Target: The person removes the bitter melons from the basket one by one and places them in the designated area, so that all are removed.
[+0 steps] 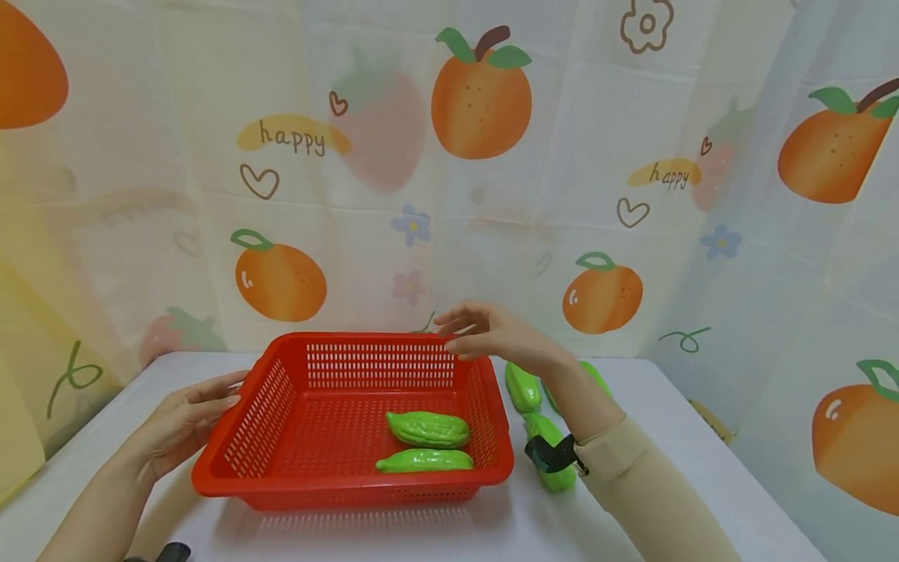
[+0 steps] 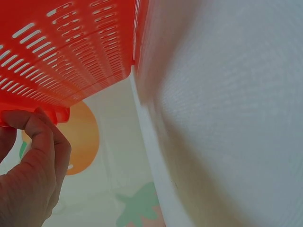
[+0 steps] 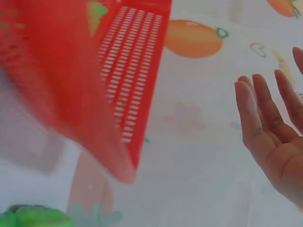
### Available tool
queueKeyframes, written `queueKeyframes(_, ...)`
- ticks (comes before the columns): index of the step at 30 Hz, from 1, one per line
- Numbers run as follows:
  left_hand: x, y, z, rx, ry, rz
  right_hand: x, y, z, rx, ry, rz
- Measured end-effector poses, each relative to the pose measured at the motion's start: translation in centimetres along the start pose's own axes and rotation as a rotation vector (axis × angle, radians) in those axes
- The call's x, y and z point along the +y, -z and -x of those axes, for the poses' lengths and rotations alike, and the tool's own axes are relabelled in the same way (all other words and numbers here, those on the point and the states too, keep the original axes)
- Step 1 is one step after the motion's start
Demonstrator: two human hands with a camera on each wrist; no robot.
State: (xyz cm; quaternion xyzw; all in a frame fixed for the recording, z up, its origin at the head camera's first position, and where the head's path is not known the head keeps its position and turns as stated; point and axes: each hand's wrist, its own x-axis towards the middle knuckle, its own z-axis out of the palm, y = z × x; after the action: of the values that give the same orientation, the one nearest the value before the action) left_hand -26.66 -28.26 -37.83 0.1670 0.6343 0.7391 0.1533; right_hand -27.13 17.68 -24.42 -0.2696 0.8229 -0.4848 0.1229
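Observation:
A red plastic basket (image 1: 309, 485) with slotted walls stands on the table. My left hand (image 1: 186, 414) holds its left rim; the left wrist view shows curled fingers (image 2: 42, 137) at the rim's edge. Inside, toward the right, lie two bright green bitter melons, one farther back (image 1: 428, 429) and one by the front wall (image 1: 425, 460). My right hand (image 1: 499, 337) hovers around the basket's back right corner, fingers spread and nothing in them. In the right wrist view that hand (image 3: 274, 137) is apart from the basket wall (image 3: 128, 85).
Several more green melons lie right of the basket, including one at the back (image 1: 523, 386) and one nearer (image 1: 553, 457), partly hidden by my right forearm and black wrist strap (image 1: 551, 454). A fruit-printed curtain (image 1: 393, 257) hangs behind the white table (image 1: 674, 468).

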Motion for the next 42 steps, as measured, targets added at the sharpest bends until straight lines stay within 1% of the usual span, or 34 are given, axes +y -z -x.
queueKeyframes(6, 0.1, 0.1, 0.0, -0.002, -0.001, 0.012, -1.2, -0.4, -1.9, -0.024, -0.024, 0.000)
queueKeyframes(10, 0.1, 0.0, 0.0, -0.013, -0.002, 0.018, -1.6, -1.3, -3.2, -0.035, -0.070, -0.053)
queueKeyframes(13, 0.0, 0.0, -0.1, -0.019, -0.005, 0.017, -1.7, -2.1, -4.2, -0.043, -0.106, -0.112)
queueKeyframes(19, 0.1, -0.1, -0.1, -0.005, -0.001, 0.007, -0.6, -3.4, -6.3, -0.080, -0.162, -0.171)
queueKeyframes(24, 0.0, -0.1, -0.2, -0.005, 0.000, 0.008, 1.1, -4.1, -7.4, -0.115, -0.247, -0.192)
queueKeyframes(28, -0.2, -0.1, -0.2, -0.016, -0.004, 0.013, 2.4, -4.6, -7.7, -0.138, -0.299, -0.157)
queueKeyframes(35, -0.2, 0.0, 0.0, -0.022, -0.012, 0.006, 4.1, -4.9, -7.6, -0.218, -0.362, -0.057)
queueKeyframes(42, -0.1, -0.1, 0.0, -0.012, -0.012, 0.005, 5.2, -4.8, -7.5, -0.271, -0.394, -0.008)
